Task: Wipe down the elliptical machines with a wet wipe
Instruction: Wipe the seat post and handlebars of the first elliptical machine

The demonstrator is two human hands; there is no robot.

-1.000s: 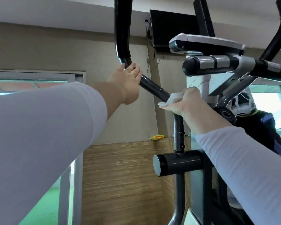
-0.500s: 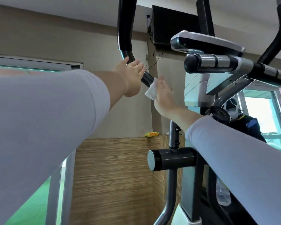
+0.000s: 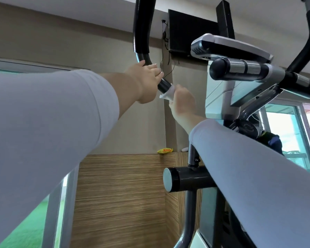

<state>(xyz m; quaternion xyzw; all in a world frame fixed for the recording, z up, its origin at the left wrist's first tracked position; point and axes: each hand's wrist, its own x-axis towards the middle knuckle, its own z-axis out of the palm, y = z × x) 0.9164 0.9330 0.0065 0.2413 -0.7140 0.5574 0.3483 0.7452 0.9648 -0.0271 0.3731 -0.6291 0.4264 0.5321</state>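
Observation:
The elliptical's black left arm bar [image 3: 142, 29] rises from the pivot up past the top edge, with a bend at its middle. My left hand [image 3: 147, 83] wraps the bar just under that bend. Right below it, my right hand [image 3: 183, 102] squeezes a white wet wipe [image 3: 168, 93] around the same bar, the wipe bunched against the tube. A short bare stretch of bar [image 3: 164, 85] shows between the two hands. Both arms wear long white sleeves.
The console [image 3: 229, 46] and chrome-banded fixed grip [image 3: 240, 68] sit to the right, a black pivot cylinder [image 3: 184, 179] below. A wall TV [image 3: 191, 31] hangs behind. A yellow packet [image 3: 165, 150] lies on the wood-panelled ledge. Windows flank both sides.
My right hand with the wipe slid up the bar from near the lower bend to just below my left hand, then closed round the tube. The left hand kept its grip.

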